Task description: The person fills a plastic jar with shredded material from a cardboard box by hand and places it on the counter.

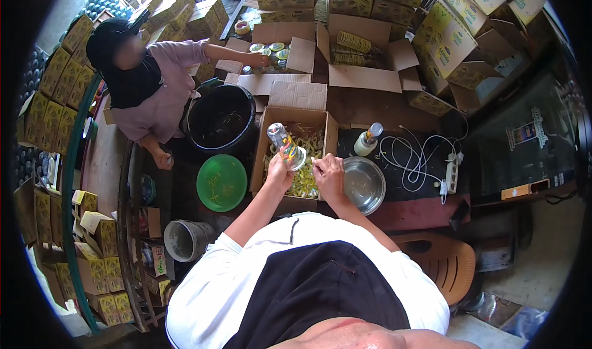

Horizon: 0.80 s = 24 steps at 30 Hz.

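Observation:
My left hand (279, 173) is closed around a clear jar (286, 146) with a colourful printed label, tilted above an open cardboard box. Yellow-green strips and scraps (303, 177) fill the bottom of that cardboard box (331, 133). Just right of the jar, my right hand (329, 171) has its thumb and fingers pinched near a small pale piece; whether it grips that piece is hard to tell. A shiny metal bowl (365, 187) lies beside my right wrist. Behind the bowl stands a bottle (366, 140) with pale contents and a clear upper part.
A co-worker (152, 85) at the left reaches into a carton of lidded jars (273, 48). Nearby are a black tub (222, 117), a green basin (222, 182) and a grey bucket (185, 240). A white cable (411, 159) and power strip (452, 173) lie right; an orange chair (439, 265) stands below.

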Each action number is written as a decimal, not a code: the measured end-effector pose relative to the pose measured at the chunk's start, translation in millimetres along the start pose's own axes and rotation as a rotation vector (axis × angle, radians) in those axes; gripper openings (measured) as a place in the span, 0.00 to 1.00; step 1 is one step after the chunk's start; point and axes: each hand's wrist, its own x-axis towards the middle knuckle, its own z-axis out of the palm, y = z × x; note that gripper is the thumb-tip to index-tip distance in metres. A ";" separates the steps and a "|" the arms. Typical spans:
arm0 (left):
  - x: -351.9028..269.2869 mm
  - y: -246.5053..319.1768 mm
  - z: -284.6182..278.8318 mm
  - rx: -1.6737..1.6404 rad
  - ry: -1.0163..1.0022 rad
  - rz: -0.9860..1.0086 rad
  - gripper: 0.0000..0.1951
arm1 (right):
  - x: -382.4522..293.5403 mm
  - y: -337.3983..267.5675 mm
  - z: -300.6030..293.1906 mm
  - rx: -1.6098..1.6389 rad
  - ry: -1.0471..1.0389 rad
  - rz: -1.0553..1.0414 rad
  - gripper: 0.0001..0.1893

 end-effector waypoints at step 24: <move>-18.2 10.4 3.7 0.038 -0.164 -0.091 0.09 | -0.9 15.1 1.0 0.071 0.035 0.157 0.04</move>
